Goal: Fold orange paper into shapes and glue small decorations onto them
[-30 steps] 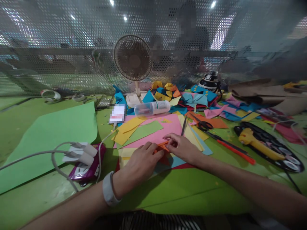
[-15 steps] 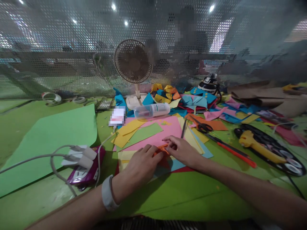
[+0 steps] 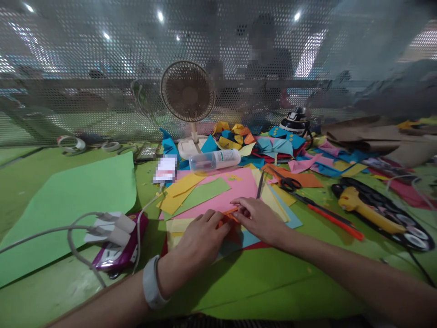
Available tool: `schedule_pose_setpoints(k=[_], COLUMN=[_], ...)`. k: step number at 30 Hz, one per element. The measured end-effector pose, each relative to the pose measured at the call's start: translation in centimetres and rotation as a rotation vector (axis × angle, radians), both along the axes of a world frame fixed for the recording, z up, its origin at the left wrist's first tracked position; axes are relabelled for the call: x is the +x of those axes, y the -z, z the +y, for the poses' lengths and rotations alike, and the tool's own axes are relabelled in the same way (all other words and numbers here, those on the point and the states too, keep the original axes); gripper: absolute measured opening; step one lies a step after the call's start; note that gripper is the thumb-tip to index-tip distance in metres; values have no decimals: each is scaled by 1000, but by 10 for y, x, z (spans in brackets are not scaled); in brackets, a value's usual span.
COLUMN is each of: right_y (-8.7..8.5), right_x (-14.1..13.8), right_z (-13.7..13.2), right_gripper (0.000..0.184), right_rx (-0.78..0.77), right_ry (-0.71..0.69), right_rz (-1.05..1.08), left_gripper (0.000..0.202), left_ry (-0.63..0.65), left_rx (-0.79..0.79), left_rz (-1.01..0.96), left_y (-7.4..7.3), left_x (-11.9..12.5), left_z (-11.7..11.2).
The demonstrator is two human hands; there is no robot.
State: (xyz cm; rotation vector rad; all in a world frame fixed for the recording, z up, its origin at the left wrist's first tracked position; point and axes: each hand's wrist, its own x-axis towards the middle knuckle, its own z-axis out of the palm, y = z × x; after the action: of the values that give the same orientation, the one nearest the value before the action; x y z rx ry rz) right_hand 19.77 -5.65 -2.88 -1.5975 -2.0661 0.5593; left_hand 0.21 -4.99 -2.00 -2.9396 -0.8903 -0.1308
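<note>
Between my hands is a small piece of orange paper (image 3: 229, 212), partly hidden by the fingers. My left hand (image 3: 202, 233), with a pale band on its wrist, curls over the paper's left end. At the right end, my right hand (image 3: 259, 220) pinches the paper between thumb and fingers. Under both hands lies a stack of coloured sheets, with a pink sheet (image 3: 215, 197) on it and yellow strips (image 3: 180, 187) and a green strip (image 3: 208, 195) on top. Scissors (image 3: 288, 182) with black handles rest just beyond my right hand.
A fan (image 3: 188, 91) and a clear bottle (image 3: 215, 160) stand and lie behind the sheets. Folded paper pieces (image 3: 276, 145) heap at the back. On the left are a purple power strip (image 3: 119, 255) with cables and a large green sheet (image 3: 78, 200); on the right, a red-handled cutter (image 3: 336, 221) and a yellow-handled tool (image 3: 372, 212).
The view has shifted slightly. Both hands keep hold of the orange paper, with the fingers moving only a little and closing nearer together around it.
</note>
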Motion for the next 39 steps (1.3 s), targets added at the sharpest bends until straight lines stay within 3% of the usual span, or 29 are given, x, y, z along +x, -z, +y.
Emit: schedule_pose_setpoints(k=[12, 29, 39], right_y=[-2, -1, -1], right_x=[9, 2, 2], right_z=[-2, -3, -2], right_gripper=[31, 35, 29], right_rx=[-148, -86, -76], right_ry=[21, 70, 75], right_rz=[225, 177, 176], left_gripper=[31, 42, 38], left_ry=[-16, 19, 2], left_rx=[-8, 27, 30], left_rz=[-1, 3, 56], left_y=[2, 5, 0], left_x=[-1, -3, 0], left_z=[0, -1, -2])
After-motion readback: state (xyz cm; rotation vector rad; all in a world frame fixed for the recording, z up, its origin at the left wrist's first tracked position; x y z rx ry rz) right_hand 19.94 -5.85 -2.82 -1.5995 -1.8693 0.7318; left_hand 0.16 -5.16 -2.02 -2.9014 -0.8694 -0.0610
